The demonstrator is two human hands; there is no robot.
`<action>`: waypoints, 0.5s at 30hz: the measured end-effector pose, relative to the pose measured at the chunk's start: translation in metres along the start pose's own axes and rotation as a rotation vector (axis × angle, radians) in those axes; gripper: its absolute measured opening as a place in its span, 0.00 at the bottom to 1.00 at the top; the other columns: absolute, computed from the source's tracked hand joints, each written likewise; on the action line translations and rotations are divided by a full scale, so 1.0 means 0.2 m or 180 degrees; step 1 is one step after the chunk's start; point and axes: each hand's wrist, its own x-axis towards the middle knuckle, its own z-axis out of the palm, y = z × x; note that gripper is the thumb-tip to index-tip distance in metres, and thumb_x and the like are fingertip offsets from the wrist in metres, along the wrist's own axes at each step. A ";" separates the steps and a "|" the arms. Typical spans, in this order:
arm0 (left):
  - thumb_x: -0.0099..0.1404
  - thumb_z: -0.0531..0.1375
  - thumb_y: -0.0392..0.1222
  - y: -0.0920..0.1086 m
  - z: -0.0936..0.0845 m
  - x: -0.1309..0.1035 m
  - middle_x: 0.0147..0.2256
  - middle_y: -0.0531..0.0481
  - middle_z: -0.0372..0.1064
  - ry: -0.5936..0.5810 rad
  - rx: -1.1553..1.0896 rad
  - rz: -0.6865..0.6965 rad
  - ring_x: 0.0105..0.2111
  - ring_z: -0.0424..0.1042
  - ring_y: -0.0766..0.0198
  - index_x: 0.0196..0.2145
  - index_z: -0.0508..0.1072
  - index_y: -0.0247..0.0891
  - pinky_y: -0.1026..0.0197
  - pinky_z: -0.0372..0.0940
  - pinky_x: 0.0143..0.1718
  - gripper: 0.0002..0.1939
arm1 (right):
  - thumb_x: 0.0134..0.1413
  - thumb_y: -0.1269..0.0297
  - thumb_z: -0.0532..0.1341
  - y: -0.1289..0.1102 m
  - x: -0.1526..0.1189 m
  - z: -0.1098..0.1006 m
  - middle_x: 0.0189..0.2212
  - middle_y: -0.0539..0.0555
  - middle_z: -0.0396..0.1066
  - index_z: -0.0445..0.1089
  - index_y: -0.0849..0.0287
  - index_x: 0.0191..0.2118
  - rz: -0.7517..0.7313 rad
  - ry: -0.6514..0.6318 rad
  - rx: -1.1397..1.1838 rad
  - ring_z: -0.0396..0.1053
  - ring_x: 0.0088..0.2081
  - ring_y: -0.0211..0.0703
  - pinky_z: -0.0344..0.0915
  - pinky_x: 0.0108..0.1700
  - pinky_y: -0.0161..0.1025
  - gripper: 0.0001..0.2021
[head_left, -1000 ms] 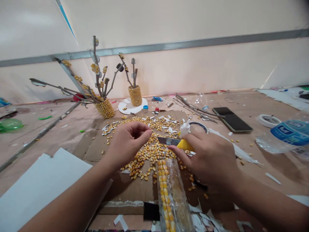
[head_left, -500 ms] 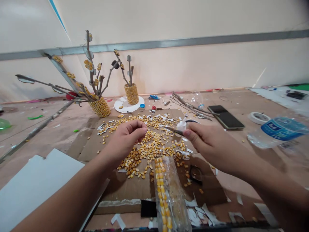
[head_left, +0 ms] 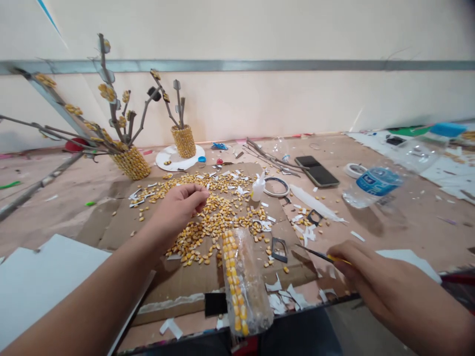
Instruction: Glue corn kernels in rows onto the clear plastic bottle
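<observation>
My left hand is closed in a pinch above a pile of loose corn kernels; whatever it holds is too small to make out. My right hand grips what look like scissors, with a thin, dark, pointed blade and a bit of yellow handle showing. The blade points left, over the cardboard's right edge. Between the hands, at the table's front edge, lies a clear plastic-wrapped tube. Rows of kernels run along its left side; its right side is bare and shiny.
Two kernel-covered pots with branches stand at the back left. A glue bottle, tape roll, phone and water bottle are to the right. Paper scraps litter the front edge; white board lies left.
My right hand has moved right and down toward the table's front edge with the scissors. The left hand stays pinched over the kernels. The view has turned slightly right.
</observation>
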 end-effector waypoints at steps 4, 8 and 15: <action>0.54 0.66 0.51 -0.04 -0.01 0.04 0.21 0.56 0.62 0.0086 -0.0005 -0.0066 0.24 0.58 0.67 0.22 0.69 0.39 0.62 0.55 0.29 0.15 | 0.72 0.66 0.54 0.08 0.15 0.07 0.31 0.56 0.76 0.71 0.54 0.35 -0.0364 -0.0224 -0.0156 0.74 0.33 0.50 0.65 0.35 0.43 0.13; 0.54 0.65 0.51 -0.09 -0.02 0.08 0.20 0.57 0.60 0.0128 0.0025 -0.0181 0.22 0.56 0.67 0.20 0.66 0.40 0.62 0.53 0.27 0.16 | 0.68 0.72 0.55 0.12 0.19 0.12 0.31 0.55 0.72 0.69 0.55 0.33 -0.0463 -0.0317 -0.0411 0.68 0.33 0.49 0.60 0.37 0.44 0.12; 0.55 0.66 0.51 -0.10 -0.02 0.08 0.21 0.56 0.62 0.0115 0.0079 -0.0271 0.23 0.57 0.67 0.21 0.68 0.39 0.62 0.54 0.28 0.16 | 0.65 0.73 0.56 0.10 0.16 0.10 0.31 0.55 0.70 0.66 0.54 0.31 -0.0714 -0.0087 -0.0100 0.67 0.32 0.47 0.59 0.36 0.42 0.11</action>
